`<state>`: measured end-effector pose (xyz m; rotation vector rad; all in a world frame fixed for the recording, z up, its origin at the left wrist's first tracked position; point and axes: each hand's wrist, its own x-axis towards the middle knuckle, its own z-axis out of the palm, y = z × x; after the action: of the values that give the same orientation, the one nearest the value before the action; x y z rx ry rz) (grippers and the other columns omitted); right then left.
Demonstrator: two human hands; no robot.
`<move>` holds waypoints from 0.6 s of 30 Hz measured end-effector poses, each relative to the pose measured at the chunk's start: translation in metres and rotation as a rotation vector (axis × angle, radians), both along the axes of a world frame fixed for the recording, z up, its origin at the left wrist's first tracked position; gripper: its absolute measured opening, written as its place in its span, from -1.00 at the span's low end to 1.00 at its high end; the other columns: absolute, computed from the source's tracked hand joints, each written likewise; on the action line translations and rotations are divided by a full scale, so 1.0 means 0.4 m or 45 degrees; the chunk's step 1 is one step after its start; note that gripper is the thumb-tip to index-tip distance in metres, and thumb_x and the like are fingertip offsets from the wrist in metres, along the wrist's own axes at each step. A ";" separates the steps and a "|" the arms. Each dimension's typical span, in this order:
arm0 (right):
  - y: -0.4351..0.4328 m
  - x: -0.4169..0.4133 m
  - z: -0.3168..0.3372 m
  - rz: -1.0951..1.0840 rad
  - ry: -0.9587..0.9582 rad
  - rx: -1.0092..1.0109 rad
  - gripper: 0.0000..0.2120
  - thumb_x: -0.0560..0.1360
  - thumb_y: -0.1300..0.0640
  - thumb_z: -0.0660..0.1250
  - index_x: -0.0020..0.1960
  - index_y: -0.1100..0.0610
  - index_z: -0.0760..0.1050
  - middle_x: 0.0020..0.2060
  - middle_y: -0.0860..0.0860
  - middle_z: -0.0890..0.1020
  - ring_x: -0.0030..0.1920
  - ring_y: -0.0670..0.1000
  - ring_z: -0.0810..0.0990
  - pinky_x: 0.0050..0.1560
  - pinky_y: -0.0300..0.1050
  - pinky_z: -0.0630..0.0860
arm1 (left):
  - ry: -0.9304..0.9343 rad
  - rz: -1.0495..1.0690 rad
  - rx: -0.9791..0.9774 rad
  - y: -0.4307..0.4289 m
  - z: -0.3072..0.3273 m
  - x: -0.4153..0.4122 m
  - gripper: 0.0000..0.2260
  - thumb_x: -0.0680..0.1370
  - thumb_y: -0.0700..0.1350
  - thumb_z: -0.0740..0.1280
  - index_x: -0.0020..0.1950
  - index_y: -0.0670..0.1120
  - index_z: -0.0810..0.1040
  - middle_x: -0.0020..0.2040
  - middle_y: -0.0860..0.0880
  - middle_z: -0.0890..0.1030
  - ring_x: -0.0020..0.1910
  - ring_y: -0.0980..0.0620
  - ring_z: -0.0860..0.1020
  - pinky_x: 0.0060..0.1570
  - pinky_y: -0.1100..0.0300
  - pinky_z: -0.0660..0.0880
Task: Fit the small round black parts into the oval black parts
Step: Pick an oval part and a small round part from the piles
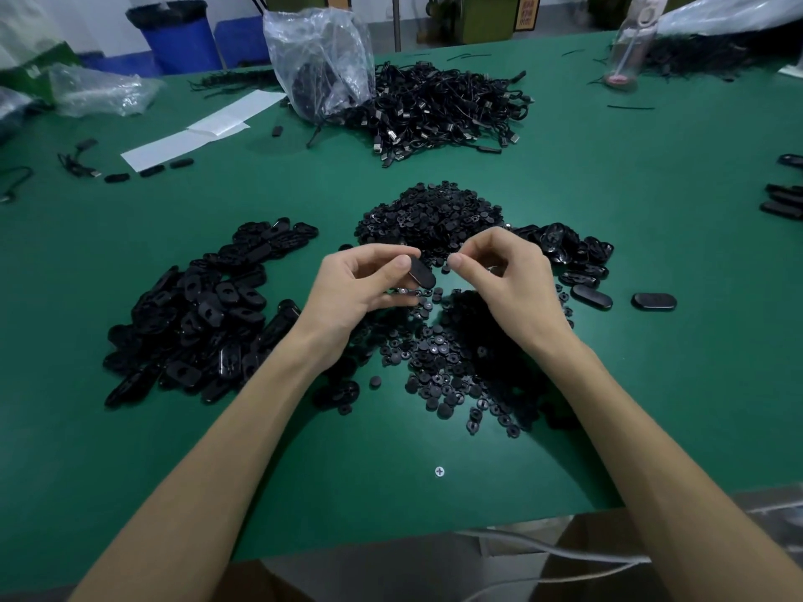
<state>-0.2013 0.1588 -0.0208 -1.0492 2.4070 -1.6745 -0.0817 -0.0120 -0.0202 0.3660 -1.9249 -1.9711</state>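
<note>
While the clear plastic bag (319, 58) stands at the far side of the green table (652, 384) with dark cables bunched inside, the left hand (360, 288) pinches one oval part (422, 272) between thumb and fingers, above the scattered small round parts (439, 362). Its long axis slants from upper left down to lower right. The right hand (499, 271) hovers just beside it, thumb and forefinger pressed together; whether they hold a round part, I cannot tell.

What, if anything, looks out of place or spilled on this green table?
Nothing looks damaged. Two stray oval parts lie apart, right of the right oval pile. Loose round parts lie scattered toward the near edge. A white cross-head screw shows nearer still.
</note>
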 end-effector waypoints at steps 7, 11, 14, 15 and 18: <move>0.000 0.002 -0.003 -0.013 -0.046 -0.038 -0.89 0.54 0.08 0.50 -0.10 0.07 0.61 -0.29 -0.04 0.70 -0.26 -0.09 0.68 -0.11 -0.20 0.57 | 0.019 -0.012 0.029 -0.008 -0.002 -0.001 -0.79 0.63 -0.16 0.42 0.22 -0.21 0.68 0.04 -0.20 0.73 -0.04 -0.04 0.70 0.02 0.09 0.66; -0.003 0.004 -0.005 -0.006 -0.047 -0.031 -0.89 0.56 0.09 0.49 -0.10 0.07 0.60 -0.28 -0.06 0.72 -0.28 -0.11 0.69 -0.11 -0.24 0.57 | 0.025 -0.013 0.053 -0.005 -0.001 -0.002 -0.80 0.63 -0.18 0.41 0.22 -0.22 0.68 0.06 -0.21 0.73 -0.01 -0.05 0.70 0.04 0.12 0.65; -0.003 0.004 -0.004 -0.019 -0.043 -0.001 -0.89 0.56 0.07 0.49 -0.09 0.07 0.61 -0.27 -0.08 0.72 -0.26 -0.14 0.69 -0.13 -0.31 0.56 | 0.016 -0.017 0.055 -0.006 0.000 -0.002 -0.82 0.64 -0.18 0.40 0.21 -0.20 0.68 0.07 -0.21 0.73 -0.01 -0.05 0.70 0.03 0.13 0.65; -0.003 0.004 -0.004 -0.031 -0.041 0.014 -0.90 0.56 0.07 0.49 -0.08 0.06 0.61 -0.27 -0.08 0.71 -0.25 -0.14 0.69 -0.12 -0.29 0.57 | 0.000 -0.011 0.040 -0.006 0.000 -0.002 -0.82 0.64 -0.18 0.41 0.21 -0.19 0.69 0.07 -0.21 0.73 -0.02 -0.04 0.70 0.01 0.14 0.65; -0.002 0.004 -0.006 -0.072 -0.033 0.070 -0.89 0.56 0.05 0.48 -0.08 0.06 0.62 -0.24 -0.07 0.70 -0.18 -0.08 0.67 -0.07 -0.17 0.61 | -0.084 0.118 -0.105 -0.018 0.004 0.000 -0.87 0.65 -0.22 0.39 0.13 -0.14 0.72 -0.03 -0.11 0.76 -0.11 0.04 0.69 -0.12 0.21 0.63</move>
<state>-0.1998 0.1581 -0.0232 -0.9548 2.4738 -1.6172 -0.0818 -0.0192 -0.0186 0.4937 -1.9850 -1.8370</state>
